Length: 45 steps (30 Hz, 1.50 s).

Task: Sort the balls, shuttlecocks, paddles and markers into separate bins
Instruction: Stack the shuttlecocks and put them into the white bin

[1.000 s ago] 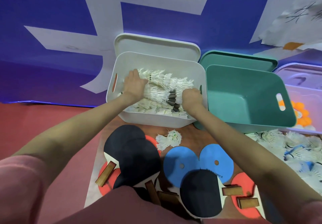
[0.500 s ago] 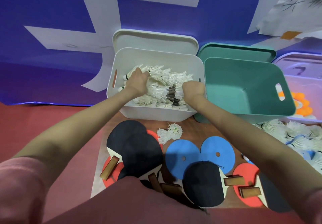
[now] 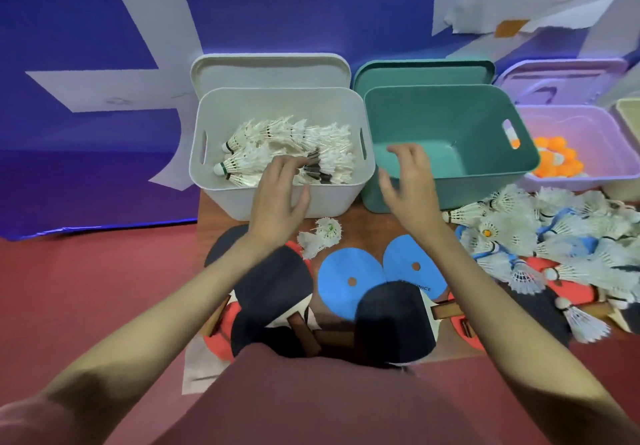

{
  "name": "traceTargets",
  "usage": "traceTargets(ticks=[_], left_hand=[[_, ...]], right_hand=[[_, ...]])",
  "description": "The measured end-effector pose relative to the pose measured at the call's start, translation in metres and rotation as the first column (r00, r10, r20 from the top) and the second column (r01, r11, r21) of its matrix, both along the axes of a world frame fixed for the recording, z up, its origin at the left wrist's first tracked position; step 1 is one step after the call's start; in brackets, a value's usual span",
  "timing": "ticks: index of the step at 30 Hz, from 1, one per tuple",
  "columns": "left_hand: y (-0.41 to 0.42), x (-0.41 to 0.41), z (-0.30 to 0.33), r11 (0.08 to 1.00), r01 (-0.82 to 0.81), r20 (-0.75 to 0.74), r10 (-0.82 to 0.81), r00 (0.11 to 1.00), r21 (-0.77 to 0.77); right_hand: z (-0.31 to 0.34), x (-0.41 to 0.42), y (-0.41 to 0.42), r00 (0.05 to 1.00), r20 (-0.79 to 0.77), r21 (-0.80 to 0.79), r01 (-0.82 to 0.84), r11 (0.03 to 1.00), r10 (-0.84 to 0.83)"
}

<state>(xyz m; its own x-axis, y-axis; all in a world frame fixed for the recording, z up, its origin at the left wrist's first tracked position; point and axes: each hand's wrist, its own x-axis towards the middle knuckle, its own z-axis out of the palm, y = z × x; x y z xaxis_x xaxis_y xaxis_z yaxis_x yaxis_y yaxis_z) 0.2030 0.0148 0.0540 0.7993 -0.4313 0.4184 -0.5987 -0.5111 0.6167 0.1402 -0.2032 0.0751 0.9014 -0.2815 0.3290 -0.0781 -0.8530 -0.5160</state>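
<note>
The white bin (image 3: 228,109) holds several white shuttlecocks (image 3: 287,148). My left hand (image 3: 277,199) hovers over its front rim, fingers loose, holding nothing. My right hand (image 3: 408,181) is open above the near left corner of the teal bin (image 3: 485,105), which has nothing in it. Two loose shuttlecocks (image 3: 320,237) lie on the table just in front of the white bin. A big heap of shuttlecocks (image 3: 554,240) lies at the right. Black, red and blue paddles (image 3: 349,285) are spread on the table below my arms.
A purple bin (image 3: 606,122) at the far right holds orange balls (image 3: 554,157). A beige bin (image 3: 630,112) shows at the right edge. Lids stand behind the white, teal and purple bins. A blue wall rises behind; red floor lies to the left.
Both hands have let go of the bundle of shuttlecocks in the white bin and pulled back toward me; the right hand has shifted over to the teal bin.
</note>
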Motion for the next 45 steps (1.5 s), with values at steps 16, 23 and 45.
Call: traceTargets(ticks=[16,23,45], left_hand=[[-0.102,-0.113,-0.066,0.892,0.341,-0.439,-0.19,0.878,0.296],[-0.198,-0.151,-0.077,0.879,0.36,-0.478,-0.181,0.86,0.314],[-0.362,-0.199,-0.112,0.667,0.266,-0.327,-0.036,0.944,0.696]], right_hand=[[-0.094,-0.206,-0.111,0.86,-0.483,0.06,0.223,0.973,-0.167],[-0.101,-0.211,-0.207,0.882,-0.426,0.091,0.261,0.961,-0.2],[-0.126,-0.185,-0.31,0.826,-0.563,0.278,0.15,0.949,0.034]])
